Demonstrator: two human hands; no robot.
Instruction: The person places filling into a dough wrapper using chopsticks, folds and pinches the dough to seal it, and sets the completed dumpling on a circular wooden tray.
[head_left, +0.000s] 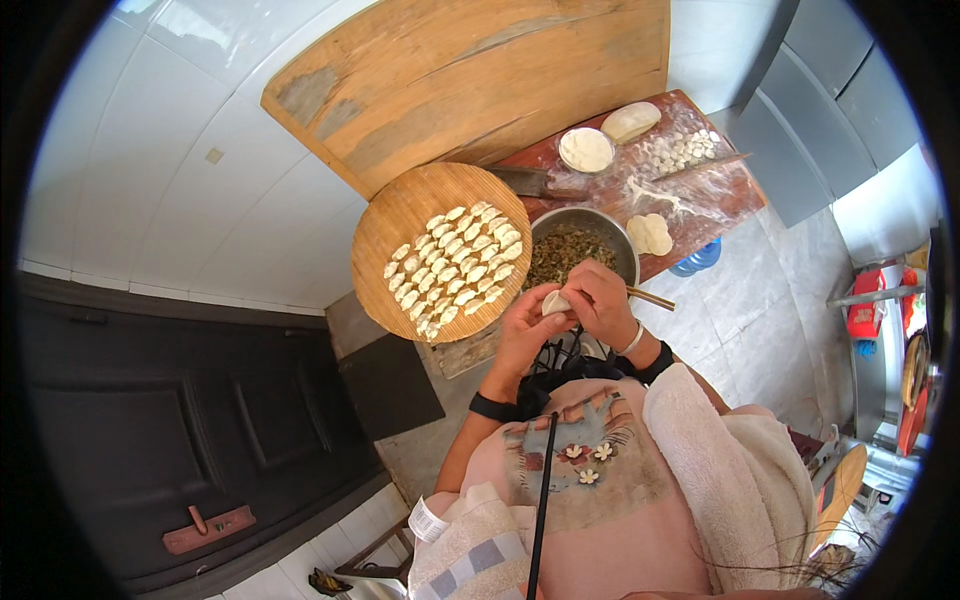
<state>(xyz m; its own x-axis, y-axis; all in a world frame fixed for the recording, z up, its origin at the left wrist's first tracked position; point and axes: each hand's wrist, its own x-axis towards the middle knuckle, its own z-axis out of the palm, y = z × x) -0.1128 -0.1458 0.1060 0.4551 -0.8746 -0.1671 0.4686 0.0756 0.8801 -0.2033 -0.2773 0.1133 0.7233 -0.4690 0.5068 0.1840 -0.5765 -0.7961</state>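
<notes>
Between both hands, in front of my chest, is a folded dumpling. My left hand holds it from the left, and my right hand pinches its edge from the right. Just beyond them a steel bowl contains chopped filling; wooden chopsticks stick out at its right. A round bamboo tray to the left bears rows of folded dumplings. Flat dough wrappers lie right of the bowl on the red-brown table.
On the floured table are a bowl of flour, a dough lump, small dough pieces, a thin rolling pin and a cleaver. A large wooden board leans behind. A blue water jug stands below.
</notes>
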